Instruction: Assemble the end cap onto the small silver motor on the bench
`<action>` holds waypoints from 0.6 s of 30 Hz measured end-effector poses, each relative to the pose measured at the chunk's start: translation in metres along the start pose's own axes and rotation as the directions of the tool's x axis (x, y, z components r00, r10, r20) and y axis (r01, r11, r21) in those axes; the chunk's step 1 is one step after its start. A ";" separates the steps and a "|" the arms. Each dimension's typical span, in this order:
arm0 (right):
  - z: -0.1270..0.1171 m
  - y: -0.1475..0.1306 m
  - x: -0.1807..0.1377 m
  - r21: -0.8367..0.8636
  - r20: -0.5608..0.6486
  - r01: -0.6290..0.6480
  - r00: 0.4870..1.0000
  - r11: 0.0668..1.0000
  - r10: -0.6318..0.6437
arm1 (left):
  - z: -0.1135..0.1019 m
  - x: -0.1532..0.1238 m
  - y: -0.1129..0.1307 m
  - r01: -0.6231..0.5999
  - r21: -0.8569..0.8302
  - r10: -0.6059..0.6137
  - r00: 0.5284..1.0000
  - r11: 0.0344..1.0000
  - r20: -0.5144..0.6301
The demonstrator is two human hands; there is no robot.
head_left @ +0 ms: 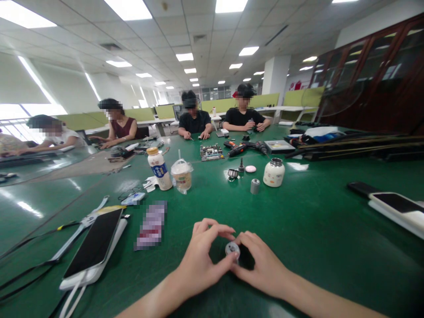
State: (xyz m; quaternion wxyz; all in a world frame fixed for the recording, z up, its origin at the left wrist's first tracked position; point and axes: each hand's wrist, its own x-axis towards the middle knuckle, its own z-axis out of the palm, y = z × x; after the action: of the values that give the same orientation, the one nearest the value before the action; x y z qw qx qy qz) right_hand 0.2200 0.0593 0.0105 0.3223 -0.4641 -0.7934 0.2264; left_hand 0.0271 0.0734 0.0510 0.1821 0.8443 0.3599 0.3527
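A small round silver part (232, 250) rests just above the green table (314, 229) between my two hands. My left hand (202, 260) pinches its left side with thumb and fingertips curled over it. My right hand (261, 263) pinches its right side, and something dark sits under those fingers. Farther out on the table lie a grey metal cylinder (255, 186), a white jar (274, 172), a small ring-shaped metal part (232, 174) and a pink disc (250, 168).
A phone on a white power bank (94, 245) with cables lies at the left. A milk bottle (159, 168) and a covered cup (182, 175) stand ahead. Another phone (395, 203) lies at the right. A circuit board (211, 152) and power drill (247, 148) lie farther back. Several people sit around the far side.
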 end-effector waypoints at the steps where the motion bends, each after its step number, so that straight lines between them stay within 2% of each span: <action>1: 0.000 0.000 0.000 -0.001 -0.001 0.001 1.000 1.000 -0.001 | 0.002 0.000 -0.001 0.009 0.011 -0.009 1.000 1.000 -0.007; 6: 0.000 -0.001 -0.002 -0.009 0.003 -0.010 1.000 1.000 0.010 | 0.003 0.004 -0.004 0.013 -0.007 -0.013 0.998 1.000 -0.063; 8: -0.001 -0.002 -0.002 -0.018 0.007 -0.024 1.000 1.000 0.024 | -0.002 0.009 -0.011 0.032 0.012 -0.029 0.986 0.999 -0.165; 11: -0.003 -0.004 -0.002 -0.024 0.020 -0.038 0.999 0.999 0.038 | -0.009 0.016 -0.036 0.155 0.109 -0.112 0.939 0.982 -0.326; 15: -0.005 -0.006 -0.001 -0.012 0.033 -0.056 0.998 0.998 0.056 | -0.010 0.019 -0.081 0.273 0.200 -0.217 0.941 0.941 -0.261; 18: -0.005 -0.006 0.000 -0.004 0.037 -0.065 0.997 0.998 0.065 | -0.006 0.017 -0.096 0.257 0.227 -0.210 0.954 0.939 -0.212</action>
State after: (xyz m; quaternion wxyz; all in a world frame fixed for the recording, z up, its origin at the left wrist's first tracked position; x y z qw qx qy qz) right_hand 0.2202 0.0565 0.0180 0.2991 -0.4860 -0.7840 0.2443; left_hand -0.0151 0.1511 0.0090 0.0799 0.7753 0.5152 0.3566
